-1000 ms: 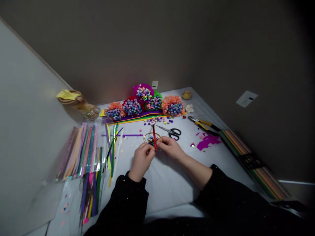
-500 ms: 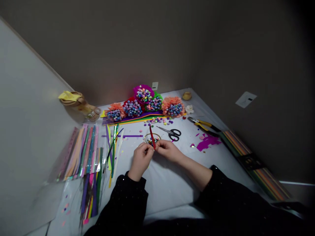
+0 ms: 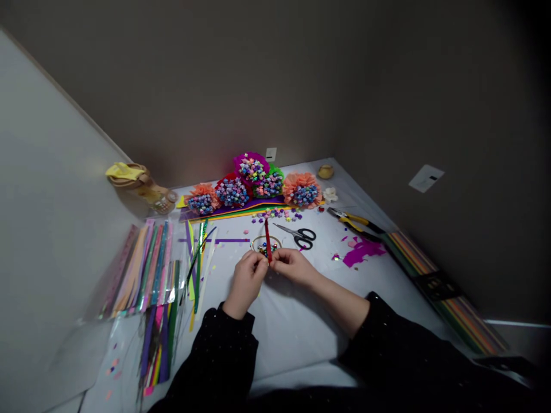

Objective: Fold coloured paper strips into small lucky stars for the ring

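Observation:
My left hand (image 3: 246,281) and my right hand (image 3: 294,266) meet over the white table (image 3: 293,321), both pinching the lower end of a red paper strip (image 3: 267,239). The strip rises upright from between my fingertips. Just behind it stands a small round container (image 3: 265,245) holding colourful paper stars. Black scissors (image 3: 299,233) lie to the right of it.
Paper flower bunches filled with stars (image 3: 253,188) line the back by the wall. Packets of coloured paper strips (image 3: 146,269) lie at the left, loose strips (image 3: 198,252) beside them. Yellow-handled pliers (image 3: 355,221), magenta scraps (image 3: 361,250) and striped paper packs (image 3: 447,292) sit at the right.
Both hands stay pinched on the red strip; the strip's top has swung slightly left and back upright, and the view has shifted a little.

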Demonstrator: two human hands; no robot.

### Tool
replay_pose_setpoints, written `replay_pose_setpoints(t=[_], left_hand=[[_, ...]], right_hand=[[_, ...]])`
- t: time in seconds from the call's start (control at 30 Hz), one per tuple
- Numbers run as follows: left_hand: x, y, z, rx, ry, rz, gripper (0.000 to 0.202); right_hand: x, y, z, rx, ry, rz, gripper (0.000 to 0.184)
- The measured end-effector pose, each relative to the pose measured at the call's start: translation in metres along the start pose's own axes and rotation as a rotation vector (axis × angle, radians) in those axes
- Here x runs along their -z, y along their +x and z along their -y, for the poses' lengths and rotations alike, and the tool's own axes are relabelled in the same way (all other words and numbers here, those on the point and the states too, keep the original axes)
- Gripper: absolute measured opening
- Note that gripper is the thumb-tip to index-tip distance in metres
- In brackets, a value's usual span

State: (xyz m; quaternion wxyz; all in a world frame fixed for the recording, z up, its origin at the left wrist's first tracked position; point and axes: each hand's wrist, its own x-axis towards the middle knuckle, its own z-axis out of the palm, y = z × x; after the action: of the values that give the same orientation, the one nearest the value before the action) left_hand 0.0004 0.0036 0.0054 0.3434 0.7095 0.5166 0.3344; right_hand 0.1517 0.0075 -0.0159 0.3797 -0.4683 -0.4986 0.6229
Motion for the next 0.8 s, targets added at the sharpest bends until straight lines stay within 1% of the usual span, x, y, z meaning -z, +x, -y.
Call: replay_pose_setpoints(t=[0.07,0.13,0.27,0.37,0.47,0.8], left_hand=[[0.001,0.000,0.001,-0.008,-0.002,0.011,0.016],[0.004,0.001,0.003,0.000,-0.025,-0.003,0.016],[0.008,0.002,0.006,0.088,-0.125,-0.037,0.019],[0.007,0.002,0.007,0.146,-0.228,0.022,0.020],[0.003,0.002,0.008,0.178,-0.308,0.066,0.022],[0.000,0.002,0.012,0.190,-0.391,0.062,0.020]], right_hand=[[0.001,0.000,0.001,-0.003,0.009,-0.007,0.016],[0.001,-0.001,0.003,0.014,0.022,-0.018,0.017],[0.005,0.000,0.004,0.024,0.059,-0.048,0.021],[0.006,0.000,0.004,0.017,0.086,-0.060,0.022],[0.005,0.000,0.005,0.041,0.096,-0.052,0.022],[0.003,0.000,0.004,0.077,0.023,-0.076,0.018]])
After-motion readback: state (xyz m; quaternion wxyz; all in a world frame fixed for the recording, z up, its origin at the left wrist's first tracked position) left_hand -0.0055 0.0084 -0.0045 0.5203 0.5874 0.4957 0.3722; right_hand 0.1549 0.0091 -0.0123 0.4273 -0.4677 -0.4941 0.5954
